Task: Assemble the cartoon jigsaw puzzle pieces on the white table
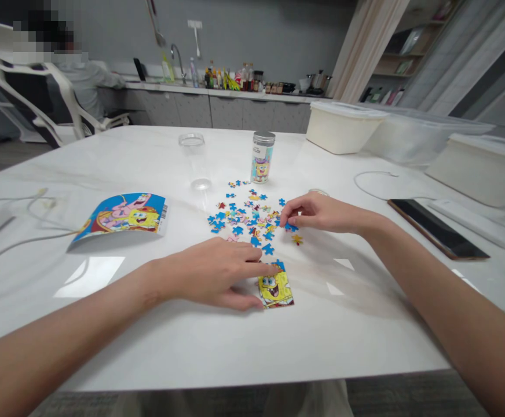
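Observation:
My left hand (218, 272) lies with its fingers apart at a joined section of jigsaw puzzle (276, 288). Its index finger rests on the top of that section, which shows a yellow cartoon face, and the thumb is at the left edge. My right hand (311, 211) reaches into the right side of a spread of loose puzzle pieces (239, 217), fingers curled down by some blue ones. Whether a piece is between those fingertips is hidden. A yellow piece (296, 239) lies just below the right hand.
Behind the pieces stand a clear open jar (196, 162) and a lidded printed canister (262, 157). A curled picture sheet (126, 217) lies left, a tablet (437, 229) right. Lidded storage boxes (343, 127) line the back right. A person (83, 81) sits beyond the table.

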`<state>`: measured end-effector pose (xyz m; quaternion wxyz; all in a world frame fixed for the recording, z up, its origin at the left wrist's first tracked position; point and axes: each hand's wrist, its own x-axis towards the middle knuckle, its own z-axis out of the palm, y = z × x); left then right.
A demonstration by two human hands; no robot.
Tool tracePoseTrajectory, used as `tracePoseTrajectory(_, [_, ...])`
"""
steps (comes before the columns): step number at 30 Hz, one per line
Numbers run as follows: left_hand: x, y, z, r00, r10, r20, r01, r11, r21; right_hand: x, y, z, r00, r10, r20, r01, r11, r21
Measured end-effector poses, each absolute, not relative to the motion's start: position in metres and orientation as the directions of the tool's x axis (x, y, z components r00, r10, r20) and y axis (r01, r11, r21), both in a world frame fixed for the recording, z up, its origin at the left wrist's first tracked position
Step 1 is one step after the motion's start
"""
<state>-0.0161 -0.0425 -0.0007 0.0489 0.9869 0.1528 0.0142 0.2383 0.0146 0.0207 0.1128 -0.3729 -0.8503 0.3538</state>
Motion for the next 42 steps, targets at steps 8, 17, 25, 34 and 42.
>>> tracePoseTrajectory(8, [-0.018,-0.043,0.000,0.956,0.290,0.040,0.286,-0.954,0.087,0.267,0.030,0.024,-0.596,0.786,-0.165,0.701,0.409,-0.584])
tracePoseTrajectory(17, [-0.015,-0.037,-0.011,0.840,0.505,0.198,0.510,-0.860,0.027,0.286,0.038,0.015,-0.528,0.828,-0.187,0.774,0.379,-0.507])
tracePoseTrajectory(25, [-0.017,-0.030,-0.016,0.734,0.615,0.289,0.633,-0.773,0.038,0.286,0.038,0.013,-0.534,0.829,-0.163,0.802,0.437,-0.407])
tracePoseTrajectory(34, [-0.018,-0.028,-0.003,0.433,0.875,0.218,0.896,-0.443,0.000,0.254,0.018,0.022,-0.625,0.779,0.048,0.707,0.591,-0.388])
tracePoseTrajectory(42, [-0.029,-0.022,0.003,0.278,0.945,0.174,0.952,-0.247,-0.178,0.207,-0.010,0.009,-0.799,0.601,-0.022,0.505,0.651,-0.567])
